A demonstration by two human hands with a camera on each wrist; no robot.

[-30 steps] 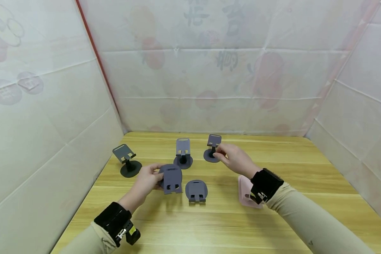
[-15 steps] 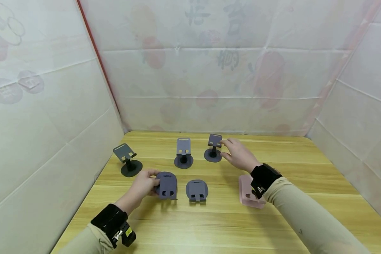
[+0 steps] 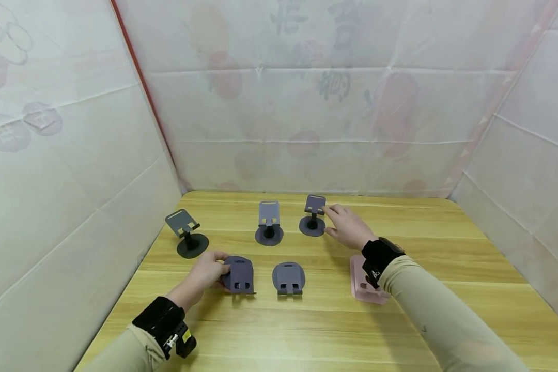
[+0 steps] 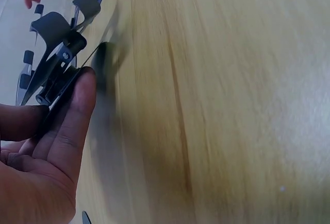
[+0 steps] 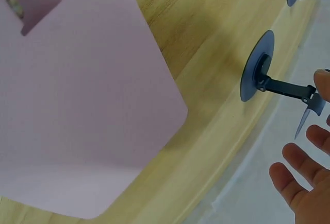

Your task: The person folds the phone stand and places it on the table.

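Note:
My left hand (image 3: 220,269) pinches the left edge of a folded grey phone stand (image 3: 239,276) that lies low on the wooden table (image 3: 307,330). In the left wrist view my thumb and a finger (image 4: 77,105) press against that stand (image 4: 59,54). My right hand (image 3: 333,219) hovers with fingers spread beside an upright dark grey stand (image 3: 313,216) at the back, one fingertip at its tilted plate. The right wrist view shows the same stand (image 5: 260,72) and my loose fingers (image 5: 296,180) holding nothing.
A dark stand (image 3: 187,233) is at the left and a grey-blue one (image 3: 268,223) at the back middle, both upright. Another folded grey stand (image 3: 288,278) lies in the middle. A pink stand (image 3: 359,284) (image 5: 77,105) lies under my right wrist. White sheet walls enclose the table on three sides.
My left hand lowered the folded stand from the air down to the table. My right hand let go of the upright stand's post, and its fingers opened beside the plate.

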